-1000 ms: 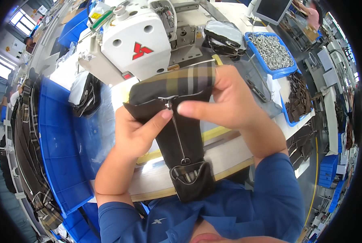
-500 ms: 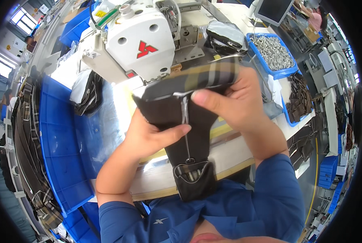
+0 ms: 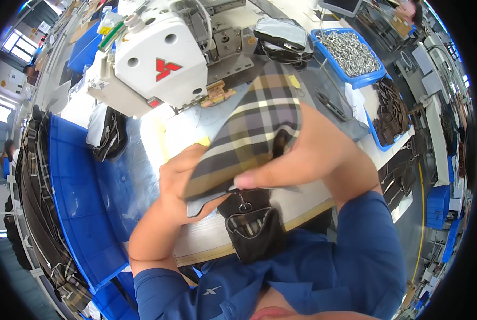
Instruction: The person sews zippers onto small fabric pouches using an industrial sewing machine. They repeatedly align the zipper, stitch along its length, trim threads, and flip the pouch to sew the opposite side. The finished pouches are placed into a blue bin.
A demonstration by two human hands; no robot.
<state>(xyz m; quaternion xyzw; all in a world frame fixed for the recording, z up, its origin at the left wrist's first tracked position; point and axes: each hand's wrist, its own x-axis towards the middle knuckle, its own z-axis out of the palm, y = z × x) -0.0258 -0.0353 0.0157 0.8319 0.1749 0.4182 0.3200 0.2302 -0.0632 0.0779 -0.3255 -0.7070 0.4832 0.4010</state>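
- Nearest the wearer, on the near side of the sewing machine (image 3: 158,58), was a blue shirt (image 3: 356,250); both forearms reached from its sleeves toward the machine.
- Just beyond the shirt, near of the machine, hung a small black pouch (image 3: 257,234) with a curved zipped opening that showed plaid cloth inside; a metal ring (image 3: 245,207) sat at its upper edge.
- The plaid piece (image 3: 249,125), with a pale grey strip along its lower edge, was held up tilted, near and to the right of the machine's head, apart from it.
- The right hand (image 3: 318,149) had closed on that piece on the side farther from the machine, thumb bent over the lower edge, the other fingers hidden in the cloth.
- The left hand (image 3: 182,170), on the side nearer the machine, lay against the piece's left edge; its fingers were covered, so how far it was closed could not be told.
- Beneath them the white bench (image 3: 201,237) ran along the machine's near side.
- Left of the machine stood a blue bin (image 3: 78,186), and between the two a black-and-silver bundle (image 3: 108,133).
- Right of the machine lay brown strips (image 3: 390,109) and a blue tray (image 3: 366,82) of metal rings (image 3: 350,56).
- Farthest, beyond the machine to the right, was a co-worker in pink (image 3: 406,10).
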